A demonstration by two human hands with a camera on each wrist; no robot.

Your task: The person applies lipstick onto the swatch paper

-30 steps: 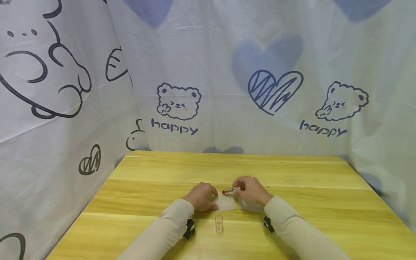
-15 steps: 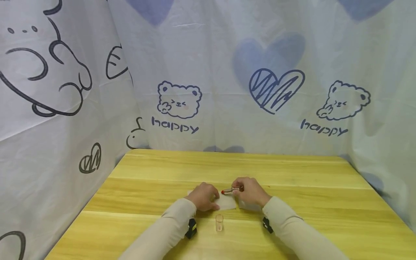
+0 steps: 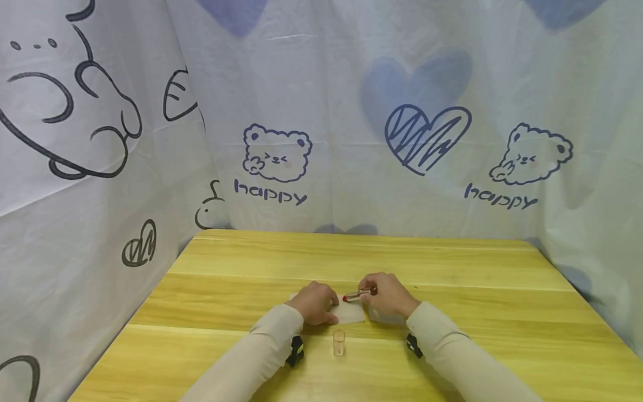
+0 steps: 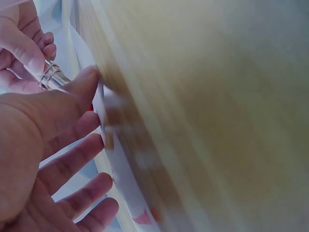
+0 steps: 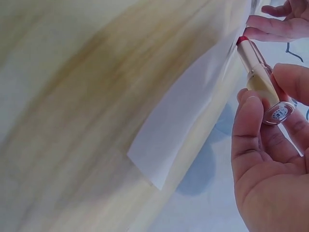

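My right hand (image 3: 388, 295) pinches an uncapped lipstick (image 3: 358, 294) between thumb and fingers, its red tip pointing left over a white sheet of paper (image 3: 350, 316). In the right wrist view that red tip (image 5: 242, 39) is at the paper's surface; whether it touches cannot be told. Fingers spread and fairly straight, my left hand (image 3: 315, 303) rests on the sheet's left part. A red mark (image 4: 142, 217) shows on the paper in the left wrist view. Nearer to me, a clear lipstick cap (image 3: 339, 343) stands on the table.
Another piece of white paper (image 3: 385, 318) lies partly under my right hand. The wooden table (image 3: 226, 312) is bordered by hanging white curtains (image 3: 351, 184) with printed bears and hearts at the back and sides.
The left hand has shifted slightly right, and the sheet's left corner now shows behind it. The right hand and the lipstick have barely moved; the cap stands where it was.
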